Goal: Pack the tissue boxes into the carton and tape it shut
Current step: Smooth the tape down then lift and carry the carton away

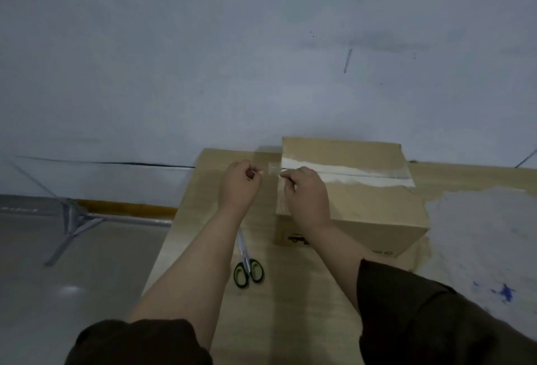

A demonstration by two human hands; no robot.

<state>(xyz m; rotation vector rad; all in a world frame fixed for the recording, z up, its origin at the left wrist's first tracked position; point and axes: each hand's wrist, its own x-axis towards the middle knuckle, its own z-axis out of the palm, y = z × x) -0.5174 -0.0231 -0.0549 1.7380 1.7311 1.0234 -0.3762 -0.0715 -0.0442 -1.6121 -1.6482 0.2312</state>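
Note:
A brown carton [374, 207] stands on the wooden table with its top flaps closed. A strip of clear tape [348, 174] runs along the centre seam to the right edge. The tape's loose left end [273, 167] juts past the carton's left edge. My left hand [239, 185] pinches that end with thumb and forefinger, just left of the carton. My right hand [305, 199] rests on the carton's top left corner, its fingertips closed on the tape at the edge. No tissue boxes and no tape roll show.
Green-and-black scissors [247, 263] lie shut on the table [290, 321] between my forearms, blades pointing away. The table's right part has a worn white patch [488, 233] with blue marks. A white wall rises right behind the carton. Grey floor and metal legs [75, 225] lie to the left.

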